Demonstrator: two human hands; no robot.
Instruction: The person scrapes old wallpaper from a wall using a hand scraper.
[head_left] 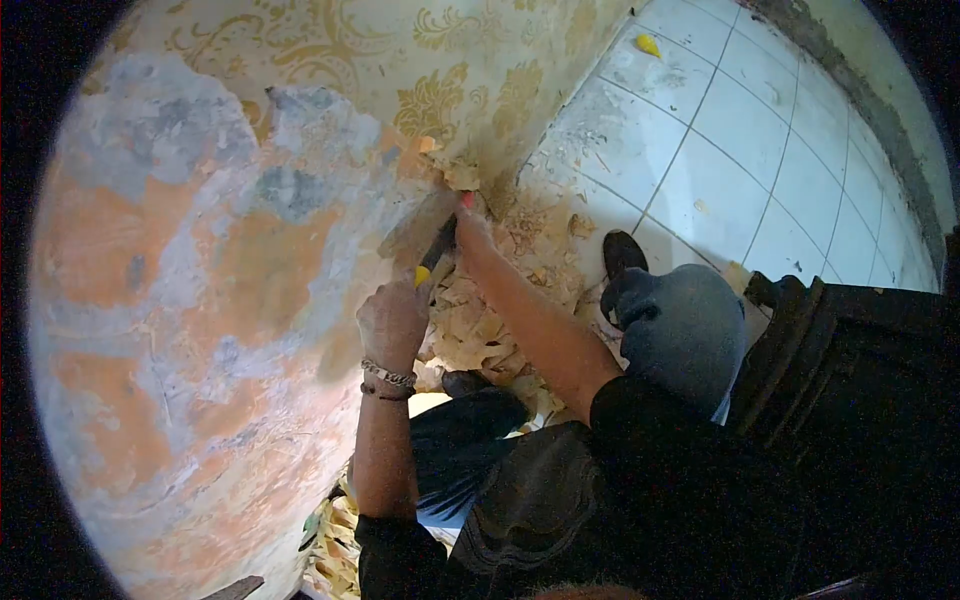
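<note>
Low beside the wall, my left hand (393, 320) is wrapped round a tool with a black and yellow handle (432, 257). The handle slants up toward my right hand (472, 222). My right hand is closed at the foot of the wall, where a small red part (466, 200) shows at its fingers; what this belongs to is hidden. Just past the fingers, a torn flap of wallpaper (462, 176) hangs near the corner. The bared wall (270, 250) beside my hands is patchy orange and grey, with gold-patterned wallpaper (430, 60) above.
Torn wallpaper scraps (480, 320) heap along the wall's base and around my shoes (624, 252). White floor tiles (720, 160) spread to the right, with a yellow scrap (648, 45) far off. Dark carved furniture (850, 350) stands close at my right.
</note>
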